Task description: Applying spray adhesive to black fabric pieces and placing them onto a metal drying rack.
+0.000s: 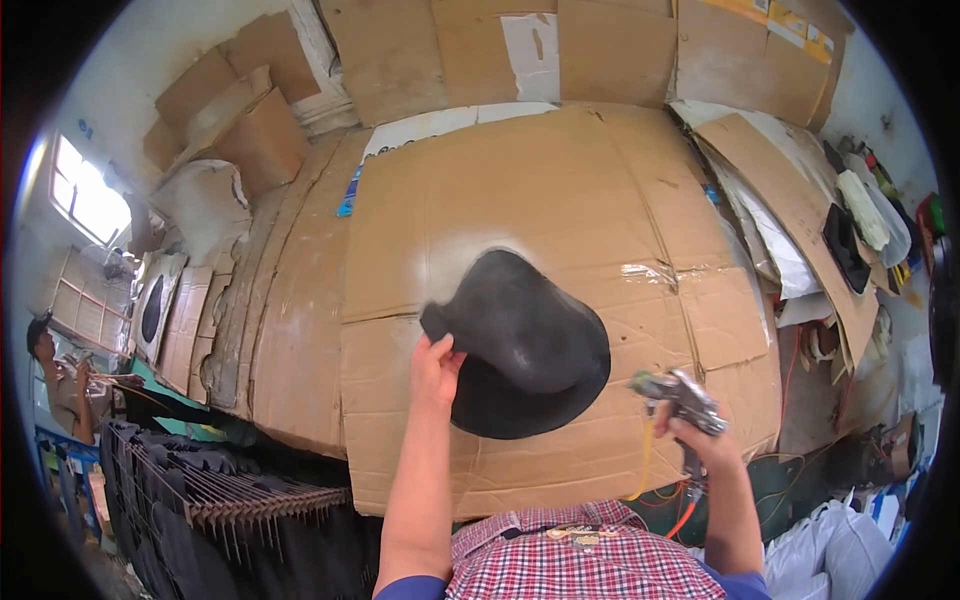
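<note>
My left hand [436, 370] pinches the narrow left end of a curved, black, sheet-like piece [520, 340]. The piece has a domed upper part and a rounded lower edge; its exact kind I cannot tell. It is held over a large cardboard sheet [540, 190]. To its right, my right hand [712, 445] is wrapped round the grip of a metal spray gun [685, 400]. The gun's nozzle end faces left, toward the black piece, with a gap between them. An orange hose [683, 520] and a yellow hose [647, 460] run down from the gun.
Cardboard panels [400, 50] stand behind and on both sides. At lower left is a metal rack [250, 500] with several dark pieces. Another person [65, 380] is at far left. Grey plastic-looking bags [830, 555] lie at lower right, near loose hoses.
</note>
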The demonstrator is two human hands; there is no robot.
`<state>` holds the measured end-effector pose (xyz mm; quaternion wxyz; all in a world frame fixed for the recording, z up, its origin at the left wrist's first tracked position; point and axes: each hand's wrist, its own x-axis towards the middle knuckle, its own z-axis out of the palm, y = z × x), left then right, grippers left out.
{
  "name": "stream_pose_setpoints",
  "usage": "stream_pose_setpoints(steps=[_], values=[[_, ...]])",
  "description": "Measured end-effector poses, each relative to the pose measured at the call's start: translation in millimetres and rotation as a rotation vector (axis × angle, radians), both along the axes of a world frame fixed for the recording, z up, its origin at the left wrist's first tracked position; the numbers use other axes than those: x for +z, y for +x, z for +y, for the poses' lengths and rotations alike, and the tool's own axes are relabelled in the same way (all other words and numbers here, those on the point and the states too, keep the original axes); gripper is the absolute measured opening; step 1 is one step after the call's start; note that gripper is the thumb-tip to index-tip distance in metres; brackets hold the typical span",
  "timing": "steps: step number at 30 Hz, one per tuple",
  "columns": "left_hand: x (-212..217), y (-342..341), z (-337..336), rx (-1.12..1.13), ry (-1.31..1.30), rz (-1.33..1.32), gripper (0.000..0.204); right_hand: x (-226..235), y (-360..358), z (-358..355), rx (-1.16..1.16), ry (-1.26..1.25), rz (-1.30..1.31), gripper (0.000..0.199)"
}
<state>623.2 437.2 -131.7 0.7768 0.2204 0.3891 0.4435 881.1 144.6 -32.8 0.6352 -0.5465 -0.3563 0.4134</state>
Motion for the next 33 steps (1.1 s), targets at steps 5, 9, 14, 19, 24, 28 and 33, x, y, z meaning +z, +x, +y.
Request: stream_pose_setpoints(steps=[5, 9, 14, 19, 24, 28, 33], values=[[71, 29, 12, 0.013, 0.178, -0.218, 0.031, -79, -4, 67, 0.185, -0.315, -0.136, 0.037], [90, 32, 15, 0.027, 0.136, -0.223, 0.028, -144, -11, 104, 0.128, -0.433, 0.129, 0.028], [96, 5, 26, 0.020, 0.124, -0.303, 0.023, -150, 2, 115, 0.133, -0.463, 0.221, 0.013], [124, -3, 48, 0.108, 0.102, -0.186, 0.018, -151, 5, 116, 0.119, -0.449, 0.233, 0.009], [180, 1, 68, 0.022, 0.210, -0.201, 0.016, -156, 6, 117, 0.078, -0.474, 0.212, 0.009], [198, -37, 104, -0.078, 0.212, -0.317, 0.020, -147, -2, 124, 0.082, -0.448, 0.221, 0.010], [195, 3, 64, 0.094, 0.220, -0.067, 0.021, -119, -9, 126, 0.073, -0.548, -0.011, 0.024]])
